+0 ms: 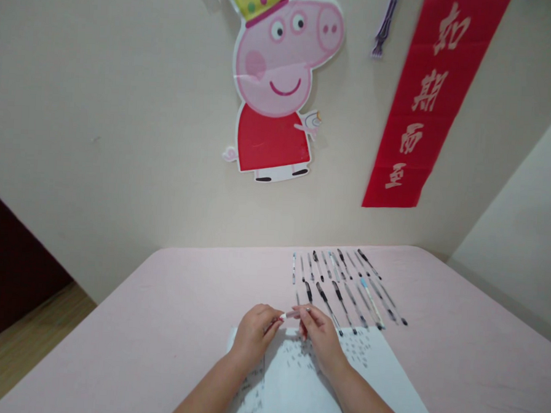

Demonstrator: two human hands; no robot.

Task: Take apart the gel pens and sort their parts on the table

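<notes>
Between my two hands is a slim pen (292,314), its barrel greyish and its left end white. My left hand (254,333) pinches the white end with thumb and fingertips. The fingers of my right hand (320,337) are closed round the other end, hiding part of it. Both hands are just above the far edge of a white sheet of paper (302,399) that bears rows of small handwritten characters. Just beyond my right hand, several pens lie in a near row, among them a black pen (328,305) and one with a light blue end (369,301).
A second row of pens, with a black pen (369,264) at its right end, lies nearer the wall. All rest on a pink-covered table (135,322). The wall behind carries a cartoon pig cutout (274,138) and a red banner (399,145).
</notes>
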